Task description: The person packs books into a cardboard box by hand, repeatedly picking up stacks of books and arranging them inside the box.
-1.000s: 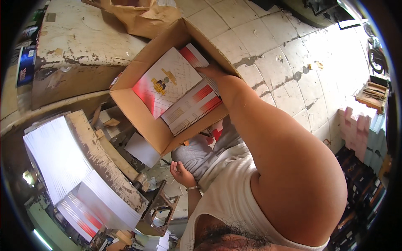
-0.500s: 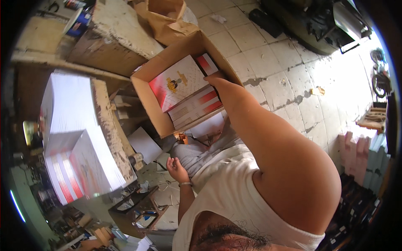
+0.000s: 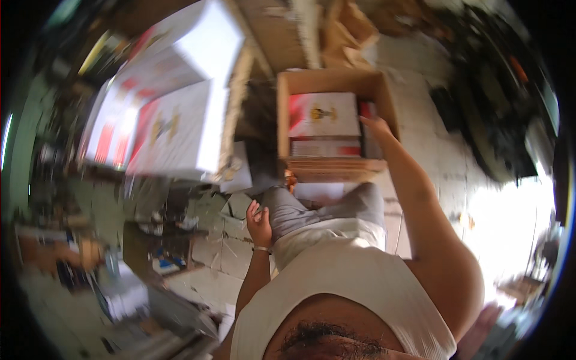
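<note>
An open cardboard carton (image 3: 288, 126) stands in front of my legs. Inside it lie a flat stack of red-and-white printed booklets (image 3: 333, 123) with a gold emblem and a row of similar booklets (image 3: 327, 148) on edge along the near side. My right hand (image 3: 377, 127) reaches into the carton's right side, by a narrow stack with a red top (image 3: 366, 109). Its fingers are blurred and partly hidden, so whether they grip anything is unclear. Above my left thigh, my left hand (image 3: 259, 223) hangs with fingers loosely curled, apart and empty.
Tall stacks of the same printed booklets (image 3: 174, 123) fill a worn table at the left. Behind the carton stands a brown paper bag (image 3: 345, 39). White sheets (image 3: 238, 171) lie between table and carton. Dark machinery (image 3: 495, 108) is at the right, on the tiled floor.
The whole view has turned, so the carton now sits straighter, further right, and the table stacks higher up. My right hand stays inside the carton; my left hand remains empty by my thigh.
</note>
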A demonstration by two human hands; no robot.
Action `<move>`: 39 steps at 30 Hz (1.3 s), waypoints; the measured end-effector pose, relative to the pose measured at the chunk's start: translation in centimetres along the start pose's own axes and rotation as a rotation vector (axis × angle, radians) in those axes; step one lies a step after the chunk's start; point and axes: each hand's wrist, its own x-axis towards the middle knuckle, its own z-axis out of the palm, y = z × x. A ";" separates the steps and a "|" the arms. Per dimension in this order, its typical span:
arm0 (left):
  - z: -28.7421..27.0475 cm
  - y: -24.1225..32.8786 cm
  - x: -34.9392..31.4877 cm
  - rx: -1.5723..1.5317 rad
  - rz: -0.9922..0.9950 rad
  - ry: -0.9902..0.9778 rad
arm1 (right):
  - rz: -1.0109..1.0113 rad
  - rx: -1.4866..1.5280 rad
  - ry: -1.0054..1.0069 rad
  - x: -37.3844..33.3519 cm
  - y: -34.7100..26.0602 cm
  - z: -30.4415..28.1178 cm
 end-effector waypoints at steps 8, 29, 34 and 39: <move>-4.3 13.5 2.7 0.089 0.508 0.248 | -0.546 0.319 -0.070 -15.8 -2.5 -3.5; -6.5 37.0 13.2 1.030 0.947 -0.456 | -0.503 0.130 0.075 -26.2 1.3 -0.4; -6.9 37.5 13.6 0.963 0.936 -0.551 | -0.480 0.136 0.015 -26.7 2.1 0.1; -6.5 36.8 14.7 0.992 1.019 -0.525 | -0.372 0.161 0.003 -27.2 1.2 0.1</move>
